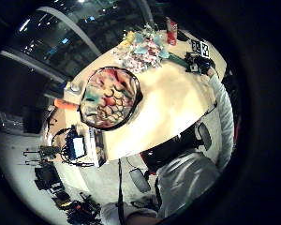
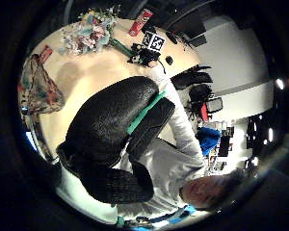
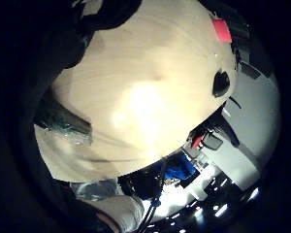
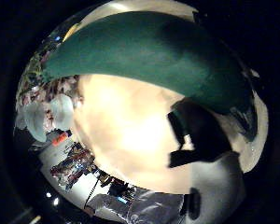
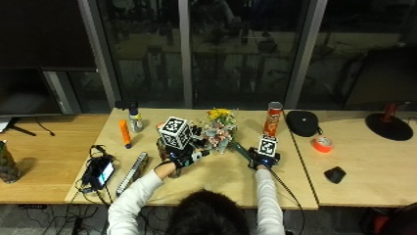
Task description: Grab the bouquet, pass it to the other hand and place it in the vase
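One bouquet (image 5: 220, 128) lies on the table (image 5: 215, 178), stems gripped by right hand (image 5: 263, 159) fingers (left hand (image 5: 176, 159) fingers unclear).

Light wooden table (image 5: 215, 188), bouquet (image 5: 218, 131) lying near its middle, red chip can (image 5: 271, 119) standing beside, orange tube (image 5: 124, 133), small bottle (image 5: 135, 121) (upright), cabled device (image 5: 101, 172) at left edge

Outside view high behind the person's head facing the table (image 5: 215, 181), left palm views well above it, right palm views close over it, bouquet (image 5: 218, 129) shared.
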